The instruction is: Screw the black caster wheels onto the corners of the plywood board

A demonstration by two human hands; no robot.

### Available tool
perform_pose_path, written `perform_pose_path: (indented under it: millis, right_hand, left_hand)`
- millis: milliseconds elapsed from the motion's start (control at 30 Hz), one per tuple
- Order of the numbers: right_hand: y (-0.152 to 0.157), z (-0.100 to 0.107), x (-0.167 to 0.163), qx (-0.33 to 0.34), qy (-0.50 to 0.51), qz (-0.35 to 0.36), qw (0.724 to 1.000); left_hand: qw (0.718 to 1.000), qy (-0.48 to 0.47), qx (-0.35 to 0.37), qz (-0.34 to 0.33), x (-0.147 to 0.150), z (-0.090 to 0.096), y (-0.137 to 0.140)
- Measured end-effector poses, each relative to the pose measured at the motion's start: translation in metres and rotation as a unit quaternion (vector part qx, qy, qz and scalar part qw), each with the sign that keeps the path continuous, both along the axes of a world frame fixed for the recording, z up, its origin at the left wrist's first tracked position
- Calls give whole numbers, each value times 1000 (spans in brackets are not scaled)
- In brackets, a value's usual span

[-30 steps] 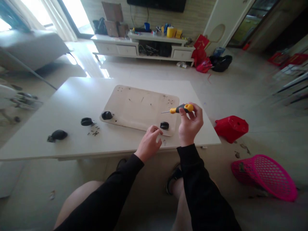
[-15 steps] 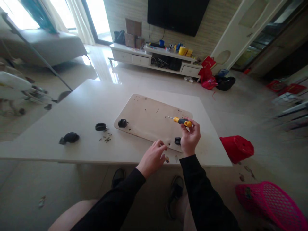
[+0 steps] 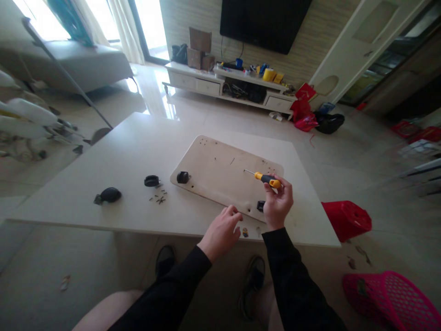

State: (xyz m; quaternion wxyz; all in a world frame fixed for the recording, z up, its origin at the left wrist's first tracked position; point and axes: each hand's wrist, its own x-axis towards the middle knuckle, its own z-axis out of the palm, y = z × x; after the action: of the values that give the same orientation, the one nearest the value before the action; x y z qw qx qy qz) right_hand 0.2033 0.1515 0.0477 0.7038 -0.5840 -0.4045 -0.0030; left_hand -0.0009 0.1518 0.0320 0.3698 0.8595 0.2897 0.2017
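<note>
My right hand (image 3: 278, 204) is closed round the yellow-and-black handle of a screwdriver (image 3: 267, 179). The shaft points left over a pale board (image 3: 220, 177) with rounded corners, and a small dark bit shows at its tip, too small to name. My left hand (image 3: 222, 232) is at the board's front edge, fingers loosely bent, thumb apart, nothing seen in it. One black caster (image 3: 183, 177) stands on the board's left corner; another caster (image 3: 261, 206) is partly hidden by my right hand. Two loose casters, one upright (image 3: 152, 181) and one lying (image 3: 110, 195), rest left of the board beside several screws (image 3: 160, 199).
The white table (image 3: 127, 151) holds the board. Small stickers (image 3: 245, 232) are at its front edge. On the floor to the right are a red bucket (image 3: 347, 219) and a pink basket (image 3: 389, 294). A TV cabinet (image 3: 206, 86) stands along the far wall.
The whole view has shifted, so the table and board appear farther right. Both hands keep nearly the same pose, the screwdriver still in my right hand.
</note>
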Motion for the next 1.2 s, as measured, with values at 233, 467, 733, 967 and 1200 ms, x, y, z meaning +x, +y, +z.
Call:
perform_pose_path:
  millis: [233,467,733,967,1200]
  right_hand:
    - [-2,-2,2,16,1,11,1000]
    - [-2,0,-1,8,-7,16,1000]
    - [1,-1,-4,13,-1,12,1000]
    - [-1,-3,-4,-1,-9,12,1000]
    - [-3,0,-7,-25,-30,14,999]
  left_hand:
    - [999,34,7,-4,-11,-2,0]
    - [998,57,-4,-11,-10,2,2]
    - [998,57,-2,-15,-7,7,2]
    - [998,63,3,-14,-10,6,3]
    - [997,70,7,-15,-10,7,3]
